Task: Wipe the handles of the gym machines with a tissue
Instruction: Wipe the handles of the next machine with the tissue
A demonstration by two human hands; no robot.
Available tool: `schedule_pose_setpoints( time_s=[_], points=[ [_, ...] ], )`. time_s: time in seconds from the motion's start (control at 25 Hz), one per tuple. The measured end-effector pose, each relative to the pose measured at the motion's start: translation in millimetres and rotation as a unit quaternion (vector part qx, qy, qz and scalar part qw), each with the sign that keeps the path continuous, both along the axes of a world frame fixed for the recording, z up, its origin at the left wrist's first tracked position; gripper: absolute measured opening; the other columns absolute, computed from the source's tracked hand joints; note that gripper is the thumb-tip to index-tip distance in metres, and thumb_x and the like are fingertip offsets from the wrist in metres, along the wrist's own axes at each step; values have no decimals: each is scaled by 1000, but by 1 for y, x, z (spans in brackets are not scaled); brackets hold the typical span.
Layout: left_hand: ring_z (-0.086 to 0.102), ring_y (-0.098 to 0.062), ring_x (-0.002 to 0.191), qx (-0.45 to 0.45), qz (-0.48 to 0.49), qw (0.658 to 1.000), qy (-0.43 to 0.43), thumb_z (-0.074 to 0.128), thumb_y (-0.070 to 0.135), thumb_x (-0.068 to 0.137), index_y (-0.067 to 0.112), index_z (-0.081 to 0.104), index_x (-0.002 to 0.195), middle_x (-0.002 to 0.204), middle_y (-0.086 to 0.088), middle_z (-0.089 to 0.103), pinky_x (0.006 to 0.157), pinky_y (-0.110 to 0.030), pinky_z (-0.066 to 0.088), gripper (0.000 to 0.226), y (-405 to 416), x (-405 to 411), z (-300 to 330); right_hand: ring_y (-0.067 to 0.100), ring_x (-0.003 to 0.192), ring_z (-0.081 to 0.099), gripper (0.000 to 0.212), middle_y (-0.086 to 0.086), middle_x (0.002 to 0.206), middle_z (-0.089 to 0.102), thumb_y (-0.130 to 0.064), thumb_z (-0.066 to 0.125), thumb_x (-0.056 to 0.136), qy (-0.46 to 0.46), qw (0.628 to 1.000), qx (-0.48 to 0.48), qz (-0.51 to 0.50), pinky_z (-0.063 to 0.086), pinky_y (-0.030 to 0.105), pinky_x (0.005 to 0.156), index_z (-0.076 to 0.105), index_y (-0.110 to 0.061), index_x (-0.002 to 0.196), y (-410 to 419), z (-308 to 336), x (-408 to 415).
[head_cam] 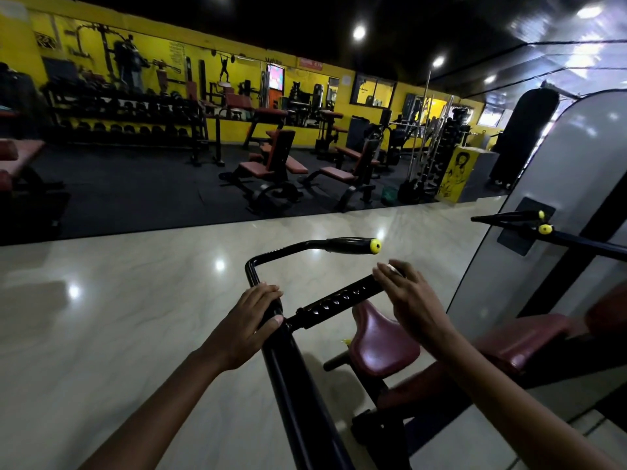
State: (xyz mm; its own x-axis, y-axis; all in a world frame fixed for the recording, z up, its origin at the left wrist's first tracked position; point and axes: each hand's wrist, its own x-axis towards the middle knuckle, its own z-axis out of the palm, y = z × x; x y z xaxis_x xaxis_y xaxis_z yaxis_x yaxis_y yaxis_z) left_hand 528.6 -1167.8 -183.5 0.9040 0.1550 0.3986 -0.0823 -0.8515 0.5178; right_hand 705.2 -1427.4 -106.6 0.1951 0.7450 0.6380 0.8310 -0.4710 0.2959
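While my left hand [249,320] grips the machine's arm at the bend, right hand [405,300] w/ tissue [393,268] is wrapped on the ribbed handle's [334,301] far end, handle running back diag. toward left hand.

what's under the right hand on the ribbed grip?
The right hand covers the far end of the ribbed grip. A pale sliver, likely the tissue, shows at its fingertips; the rest is hidden.
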Motion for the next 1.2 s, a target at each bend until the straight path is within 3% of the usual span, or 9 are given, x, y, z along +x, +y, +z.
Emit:
schedule_pose_setpoints(
  time_s=[0.08, 0.2, 0.28, 0.48, 0.6, 0.68, 0.92, 1.08, 1.2],
  points=[
    [10, 10, 137, 1, 3, 1000, -12, 26, 56, 89, 24, 40, 140, 146, 13, 35, 107, -5, 7, 62, -1, 1, -1, 27, 90, 59, 40, 13, 108, 70, 6, 72, 72, -3, 998, 20, 52, 51, 31, 71, 66, 1, 112, 12, -2, -21],
    [11, 9, 136, -2, 4, 1000, -17, 26, 55, 89, 23, 40, 140, 146, 12, 35, 108, -8, 9, 62, -2, 1, -1, 24, 81, 58, 31, 14, 111, 66, -9, 65, 82, -32, 977, -63, 200, 51, 32, 57, 64, 3, 111, 38, -27, -61],
    [12, 7, 138, -1, 2, 1000, -12, 25, 56, 88, 23, 40, 140, 146, 13, 34, 110, -14, 12, 63, -2, 0, 0, 23, 78, 55, 20, 12, 108, 63, -9, 57, 88, -48, 968, -119, 216, 49, 33, 48, 63, 1, 104, 44, -43, -69],
    [13, 5, 139, -7, 5, 1000, -23, 26, 55, 89, 23, 41, 140, 145, 12, 36, 111, -17, 14, 61, -2, 2, -4, 22, 83, 48, 54, 6, 106, 50, -30, 79, 65, 30, 977, -182, 110, 49, 36, 53, 55, -9, 109, 19, -39, -30],
    [14, 6, 138, -6, 5, 1000, -25, 26, 54, 90, 23, 42, 138, 144, 12, 37, 110, -15, 14, 60, -1, 2, -4, 24, 76, 49, 17, 6, 92, 53, -17, 50, 83, 47, 994, -80, 59, 48, 37, 51, 59, -10, 95, 3, -28, -12],
    [15, 5, 138, -5, 4, 1000, -27, 26, 54, 89, 23, 42, 138, 144, 12, 37, 110, -14, 14, 60, -2, 2, -4, 24, 77, 48, 16, 6, 91, 51, -8, 40, 89, 69, 996, -44, 36, 49, 39, 55, 56, -13, 92, -4, -24, -2],
    [15, 5, 138, -6, 5, 1000, -26, 27, 54, 89, 23, 42, 138, 144, 13, 35, 111, -18, 16, 60, -1, 1, -4, 25, 70, 55, 24, 5, 90, 53, 9, 61, 74, 135, 989, 53, -13, 49, 37, 52, 56, -11, 86, -14, -6, 6],
    [14, 7, 138, -4, 5, 1000, -28, 28, 53, 90, 23, 43, 138, 144, 13, 35, 110, -12, 13, 58, -1, 3, -4, 24, 73, 50, 23, 7, 89, 53, 5, 60, 75, 74, 992, 26, 103, 46, 36, 52, 60, -6, 96, 15, 3, -31],
    [12, 7, 139, -3, 6, 1000, -24, 27, 53, 91, 24, 42, 139, 145, 14, 35, 111, -16, 14, 58, 1, 3, -6, 25, 74, 49, 15, 12, 95, 55, -6, 57, 87, -22, 969, -93, 228, 44, 33, 61, 60, 0, 101, 45, -11, -64]
  ],
)
